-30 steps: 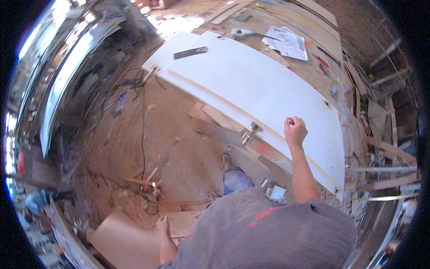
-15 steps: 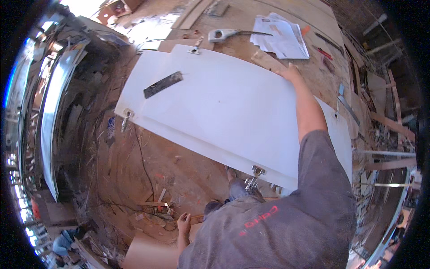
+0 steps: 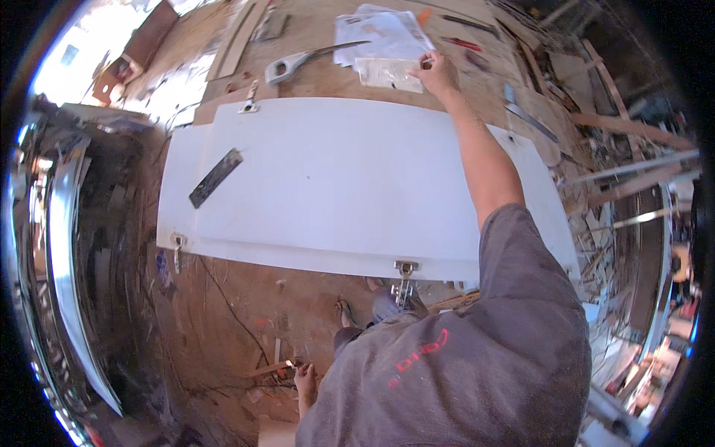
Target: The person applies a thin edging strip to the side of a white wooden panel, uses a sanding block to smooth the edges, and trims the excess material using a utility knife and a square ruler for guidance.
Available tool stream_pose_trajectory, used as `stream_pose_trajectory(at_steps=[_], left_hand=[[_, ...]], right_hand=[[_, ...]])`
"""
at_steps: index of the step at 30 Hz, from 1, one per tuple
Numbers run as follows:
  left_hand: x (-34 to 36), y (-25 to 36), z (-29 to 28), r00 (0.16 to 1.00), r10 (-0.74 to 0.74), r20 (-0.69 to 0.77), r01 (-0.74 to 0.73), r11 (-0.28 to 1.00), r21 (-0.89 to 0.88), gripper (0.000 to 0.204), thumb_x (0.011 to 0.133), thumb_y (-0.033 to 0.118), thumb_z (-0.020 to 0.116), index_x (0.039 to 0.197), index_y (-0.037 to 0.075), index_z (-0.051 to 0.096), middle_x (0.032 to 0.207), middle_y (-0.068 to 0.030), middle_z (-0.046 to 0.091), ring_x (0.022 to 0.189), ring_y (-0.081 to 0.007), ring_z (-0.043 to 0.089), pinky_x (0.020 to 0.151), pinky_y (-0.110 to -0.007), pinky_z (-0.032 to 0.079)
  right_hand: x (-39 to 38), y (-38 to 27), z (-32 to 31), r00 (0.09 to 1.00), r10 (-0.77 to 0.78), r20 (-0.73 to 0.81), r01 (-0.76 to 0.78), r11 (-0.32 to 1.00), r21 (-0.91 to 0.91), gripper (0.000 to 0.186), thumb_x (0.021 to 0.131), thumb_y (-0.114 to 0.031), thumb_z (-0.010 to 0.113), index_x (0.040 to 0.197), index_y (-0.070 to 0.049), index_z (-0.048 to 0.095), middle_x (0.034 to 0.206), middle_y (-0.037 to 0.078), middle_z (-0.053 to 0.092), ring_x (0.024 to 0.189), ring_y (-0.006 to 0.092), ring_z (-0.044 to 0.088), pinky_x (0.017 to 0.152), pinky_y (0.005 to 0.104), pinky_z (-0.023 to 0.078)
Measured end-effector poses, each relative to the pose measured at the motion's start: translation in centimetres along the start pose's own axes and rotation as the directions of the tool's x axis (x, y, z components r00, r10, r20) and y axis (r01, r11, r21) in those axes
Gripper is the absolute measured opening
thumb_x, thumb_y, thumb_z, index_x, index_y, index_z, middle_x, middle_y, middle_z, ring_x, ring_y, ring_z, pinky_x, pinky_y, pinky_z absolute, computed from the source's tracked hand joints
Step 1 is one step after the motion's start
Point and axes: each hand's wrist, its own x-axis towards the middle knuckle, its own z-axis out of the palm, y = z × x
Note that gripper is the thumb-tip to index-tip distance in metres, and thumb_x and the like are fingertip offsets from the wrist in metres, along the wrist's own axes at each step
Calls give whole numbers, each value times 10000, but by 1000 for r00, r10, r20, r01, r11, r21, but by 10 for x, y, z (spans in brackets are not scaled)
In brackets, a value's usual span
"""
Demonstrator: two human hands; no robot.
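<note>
My right hand (image 3: 433, 71) reaches past the white panels (image 3: 350, 179), its fingers pinched at the right end of a pale, flat, translucent-looking rectangle (image 3: 387, 74), perhaps a packet. My left hand (image 3: 305, 376) hangs low beside my body, fingers curled; what it holds, if anything, I cannot make out. Metal hinges (image 3: 404, 272) sit on the panels' edges, and a dark strip (image 3: 215, 178) lies on the upper panel. Behind are printed papers (image 3: 376, 30) and a tool with a pale looped handle and long dark blade (image 3: 287, 67).
Red-handled pliers (image 3: 465, 45) and timber boards (image 3: 238, 41) lie on the worktable. Planks (image 3: 625, 130) crowd the right side. Tall sheets (image 3: 71, 276) lean at the left. Offcuts and a cable (image 3: 246, 328) lie on the dirty floor below.
My right hand has moved forward across the panels to the pale rectangle by the papers. The view has turned, so the panels now lie more level across it.
</note>
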Motion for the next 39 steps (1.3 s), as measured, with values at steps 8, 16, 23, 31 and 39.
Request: stream_pose_trajectory(at_steps=[8, 16, 23, 31, 39], left_hand=[[23, 155, 2, 864, 283, 416, -502, 553, 665, 464, 925, 388, 715, 1194, 10, 741, 1042, -227, 766, 982, -365, 751, 854, -411, 573], [-65, 308, 53, 526, 466, 711, -847, 358, 392, 374, 929, 320, 742, 1053, -32, 729, 959, -218, 735, 944, -265, 730, 837, -414, 546], [-184, 298, 211, 80, 527, 846, -789, 552, -269, 579, 972, 269, 747, 1397, -85, 576, 1338, -179, 668, 1258, -253, 606, 1083, -383, 449], [-301, 206, 385, 80, 166, 983, -780, 624, -42, 456, 1063, 328, 611, 1270, -77, 646, 1128, -108, 715, 1007, -148, 654, 902, -304, 509], [-406, 162, 515, -9, -119, 993, -271, 956, 113, 467, 1113, 335, 508, 1312, -77, 603, 1177, -113, 700, 1020, -169, 666, 924, -332, 526]], right_hand=[[-224, -31, -225, 952, 100, -289, -30, 971, 238, 319, 819, -191, 886, 1026, -26, 708, 871, 21, 735, 777, 100, 654, 719, 267, 532], [-482, -49, -305, 974, 222, 50, -228, 941, 250, 320, 826, -198, 879, 1042, -6, 743, 899, 27, 753, 815, 83, 660, 766, 271, 538], [-628, -9, -310, 907, 396, 145, -417, 791, 448, 324, 826, -154, 882, 1063, 14, 740, 925, 31, 749, 860, 85, 667, 817, 276, 538], [-740, 122, -386, 769, 635, 72, -453, 463, 761, 318, 923, -253, 783, 1137, -19, 761, 1003, 48, 761, 940, 112, 676, 850, 302, 529], [-782, 212, -455, 912, 409, -27, -131, 353, 926, 985, 886, -240, 821, 1642, -66, 215, 1549, 124, 465, 1410, 277, 466, 1148, 419, 407]])
